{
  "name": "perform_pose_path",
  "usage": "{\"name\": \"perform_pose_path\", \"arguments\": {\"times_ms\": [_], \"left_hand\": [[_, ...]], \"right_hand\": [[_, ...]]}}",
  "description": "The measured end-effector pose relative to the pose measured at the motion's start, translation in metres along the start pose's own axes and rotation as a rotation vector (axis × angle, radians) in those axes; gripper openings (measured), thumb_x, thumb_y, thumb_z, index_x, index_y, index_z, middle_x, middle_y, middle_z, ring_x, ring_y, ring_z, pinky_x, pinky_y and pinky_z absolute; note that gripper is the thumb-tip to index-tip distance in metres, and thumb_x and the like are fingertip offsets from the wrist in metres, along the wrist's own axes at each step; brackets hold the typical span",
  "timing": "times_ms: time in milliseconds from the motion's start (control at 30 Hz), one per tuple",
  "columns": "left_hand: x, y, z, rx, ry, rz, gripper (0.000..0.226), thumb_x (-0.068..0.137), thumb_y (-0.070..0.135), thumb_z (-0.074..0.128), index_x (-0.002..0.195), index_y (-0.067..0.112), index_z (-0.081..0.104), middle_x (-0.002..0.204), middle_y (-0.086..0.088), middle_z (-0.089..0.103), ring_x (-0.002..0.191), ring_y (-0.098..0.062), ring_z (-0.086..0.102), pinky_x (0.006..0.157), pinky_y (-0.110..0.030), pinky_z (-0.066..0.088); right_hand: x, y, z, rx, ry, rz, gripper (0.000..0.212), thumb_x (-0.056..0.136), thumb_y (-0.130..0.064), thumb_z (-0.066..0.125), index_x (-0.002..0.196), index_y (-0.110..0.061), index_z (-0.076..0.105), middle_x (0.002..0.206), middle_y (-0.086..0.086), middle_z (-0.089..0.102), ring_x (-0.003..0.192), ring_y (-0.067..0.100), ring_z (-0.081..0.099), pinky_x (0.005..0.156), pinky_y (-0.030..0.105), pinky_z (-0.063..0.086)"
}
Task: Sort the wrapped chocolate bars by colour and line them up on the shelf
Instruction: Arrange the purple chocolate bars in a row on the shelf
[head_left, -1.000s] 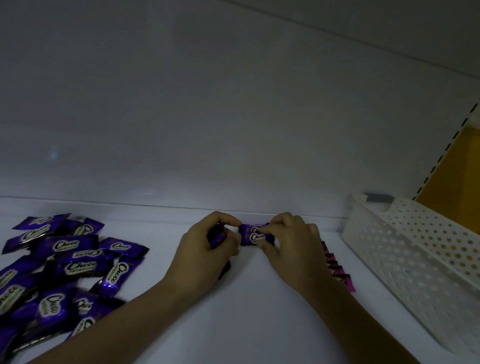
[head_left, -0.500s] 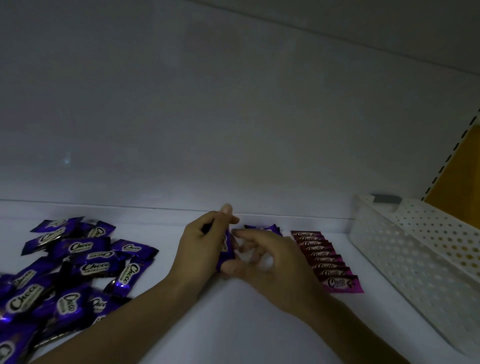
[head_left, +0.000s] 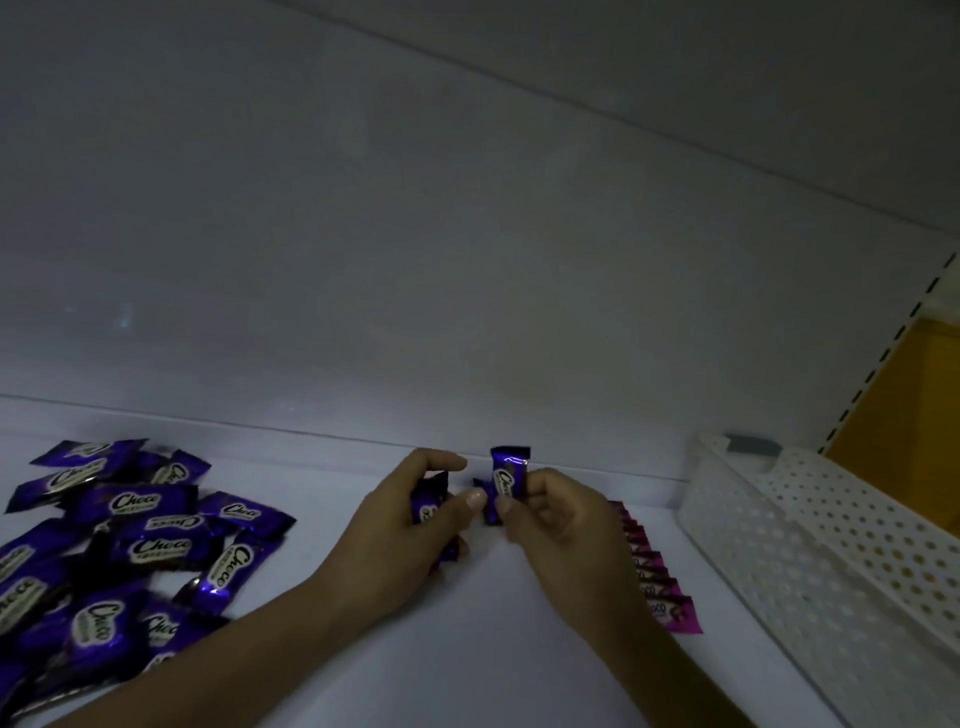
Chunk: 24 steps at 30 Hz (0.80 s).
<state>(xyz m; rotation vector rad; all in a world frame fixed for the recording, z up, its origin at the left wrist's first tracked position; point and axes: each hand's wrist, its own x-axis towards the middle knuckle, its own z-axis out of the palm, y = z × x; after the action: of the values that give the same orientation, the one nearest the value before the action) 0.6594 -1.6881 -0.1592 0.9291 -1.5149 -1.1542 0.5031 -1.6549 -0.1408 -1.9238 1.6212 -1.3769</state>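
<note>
Dim white shelf (head_left: 467, 649), lower centre of frame: left hand (head_left: 410, 525) curled round a purple bar (head_left: 428, 506), right hand (head_left: 556, 525) pinching a second bar (head_left: 506, 478) upright near the back wall. Just right of that hand, a pink row (head_left: 660, 582), partly hidden by the wrist; farther right, a white basket (head_left: 831, 545). Loose purple pile (head_left: 130, 540) at lower left.

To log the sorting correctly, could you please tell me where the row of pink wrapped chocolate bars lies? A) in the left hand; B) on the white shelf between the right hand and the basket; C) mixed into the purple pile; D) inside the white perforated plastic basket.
B: the row of pink wrapped chocolate bars lies on the white shelf, beside the right hand and short of the white perforated plastic basket.
</note>
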Motion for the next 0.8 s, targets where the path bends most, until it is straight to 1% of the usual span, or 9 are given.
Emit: {"name": "perform_pose_path", "arguments": {"times_ms": [67,133,200,300,433,500,567,700,800], "left_hand": [[0.0,0.0,0.001,-0.014,0.053,0.01,0.013,0.088,0.031,0.061,0.1,0.027,0.06,0.067,0.007,0.067,0.055,-0.013,0.064,0.052,-0.025,0.051],[0.0,0.001,0.002,-0.056,0.114,0.009,0.012,0.089,0.035,0.059,0.094,0.024,0.062,0.065,0.003,0.066,0.052,-0.013,0.063,0.048,-0.022,0.048],[0.001,0.001,0.002,-0.071,0.17,-0.004,0.017,0.087,0.04,0.059,0.092,0.024,0.062,0.067,0.001,0.066,0.053,-0.011,0.064,0.047,-0.018,0.048],[0.002,0.0,0.001,-0.137,0.192,-0.062,0.027,0.079,0.045,0.063,0.098,0.026,0.06,0.074,0.002,0.067,0.062,-0.011,0.069,0.05,-0.016,0.051],[0.003,-0.005,-0.001,-0.07,0.14,-0.098,0.043,0.082,0.019,0.072,0.116,0.029,0.048,0.094,0.002,0.063,0.08,-0.011,0.066,0.061,-0.017,0.051],[0.004,-0.007,-0.003,0.005,0.119,-0.074,0.055,0.084,0.005,0.068,0.126,0.028,0.041,0.098,0.004,0.061,0.085,-0.007,0.063,0.065,-0.014,0.048],[0.004,-0.009,-0.003,0.014,0.104,-0.062,0.059,0.086,0.0,0.064,0.132,0.027,0.038,0.098,0.003,0.061,0.082,-0.007,0.064,0.062,-0.015,0.049],[0.0,-0.003,0.0,-0.067,0.115,-0.08,0.061,0.087,0.015,0.066,0.129,0.042,0.031,0.082,0.003,0.072,0.07,-0.015,0.071,0.06,-0.03,0.057],[-0.003,0.004,0.002,-0.072,0.133,-0.076,0.054,0.084,0.023,0.068,0.125,0.041,0.037,0.092,0.002,0.069,0.067,-0.019,0.071,0.05,-0.029,0.054]], "right_hand": [[0.003,0.006,-0.016,-0.504,0.015,-0.238,0.009,0.086,-0.023,0.066,0.089,-0.03,0.071,0.075,-0.01,0.07,0.066,0.008,0.063,0.068,0.029,0.05],[0.002,0.006,-0.027,-0.821,-0.214,-0.304,0.024,0.088,-0.028,0.059,0.109,-0.034,0.069,0.09,-0.008,0.07,0.08,0.013,0.062,0.082,0.032,0.046],[0.004,0.007,-0.035,-0.783,-0.402,-0.186,0.035,0.089,-0.03,0.054,0.123,-0.036,0.061,0.106,-0.007,0.066,0.094,0.012,0.059,0.093,0.028,0.04],[0.004,0.012,-0.037,-0.655,-0.357,-0.157,0.035,0.09,-0.033,0.056,0.124,-0.031,0.061,0.107,-0.008,0.066,0.092,0.006,0.056,0.093,0.027,0.04],[0.002,0.015,-0.025,-0.637,-0.333,-0.145,0.04,0.09,-0.05,0.052,0.124,-0.029,0.061,0.103,-0.005,0.061,0.092,0.008,0.053,0.087,0.027,0.041],[0.002,0.017,-0.023,-0.62,-0.332,-0.108,0.037,0.089,-0.047,0.056,0.118,-0.027,0.064,0.103,-0.004,0.059,0.09,0.008,0.05,0.083,0.025,0.041],[0.003,0.019,-0.023,-0.615,-0.307,-0.074,0.035,0.087,-0.046,0.06,0.115,-0.026,0.063,0.107,-0.004,0.057,0.093,0.009,0.05,0.085,0.025,0.04],[0.007,0.022,-0.029,-0.837,-0.252,-0.082,0.038,0.09,-0.05,0.05,0.124,-0.033,0.053,0.118,-0.009,0.051,0.109,0.009,0.044,0.087,0.025,0.027],[0.011,0.022,-0.026,-0.891,-0.218,-0.079,0.038,0.093,-0.047,0.047,0.128,-0.034,0.049,0.121,-0.009,0.049,0.113,0.011,0.042,0.089,0.026,0.025]]}}
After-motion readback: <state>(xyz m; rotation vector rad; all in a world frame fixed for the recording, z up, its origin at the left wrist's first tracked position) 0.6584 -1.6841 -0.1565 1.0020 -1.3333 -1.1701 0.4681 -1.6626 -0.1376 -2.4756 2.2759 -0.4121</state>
